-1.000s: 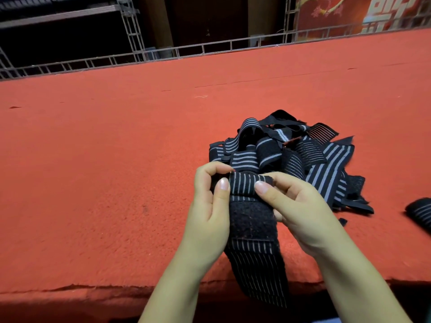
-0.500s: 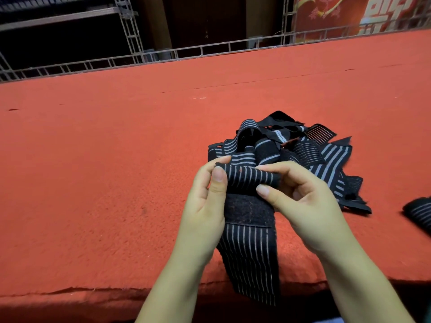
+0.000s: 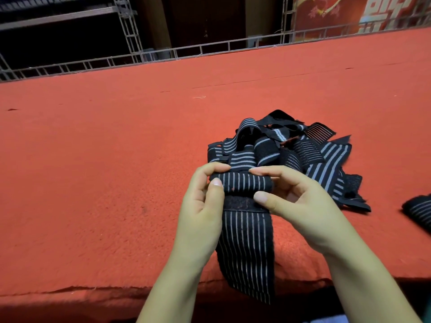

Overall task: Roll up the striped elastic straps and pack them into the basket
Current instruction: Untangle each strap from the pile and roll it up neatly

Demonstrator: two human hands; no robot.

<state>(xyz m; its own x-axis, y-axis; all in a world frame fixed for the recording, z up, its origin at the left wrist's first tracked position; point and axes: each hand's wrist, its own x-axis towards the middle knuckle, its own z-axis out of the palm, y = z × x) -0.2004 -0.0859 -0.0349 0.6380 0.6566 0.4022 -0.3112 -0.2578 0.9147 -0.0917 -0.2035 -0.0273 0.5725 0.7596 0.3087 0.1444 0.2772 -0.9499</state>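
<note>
I hold a black elastic strap with thin grey stripes [image 3: 247, 248] above the near edge of the red table. Its top end is wound into a small roll [image 3: 245, 183]. My left hand [image 3: 203, 206] pinches the roll's left end between thumb and fingers, and my right hand [image 3: 296, 201] grips its right end. A dark hook-and-loop patch sits just under the roll, and the loose tail hangs down over the table edge. A tangled pile of more striped straps [image 3: 303, 155] lies right behind my hands. No basket is in view.
The red felt-covered table [image 3: 93, 183] stretches far to the left and back. One more striped strap [image 3: 419, 213] lies at the right edge of view. A metal truss rail [image 3: 163, 54] runs along the table's far side.
The roll has grown as both hands wound the strap's top end downward. Less of the dark patch shows, and the hanging tail has been drawn up a little.
</note>
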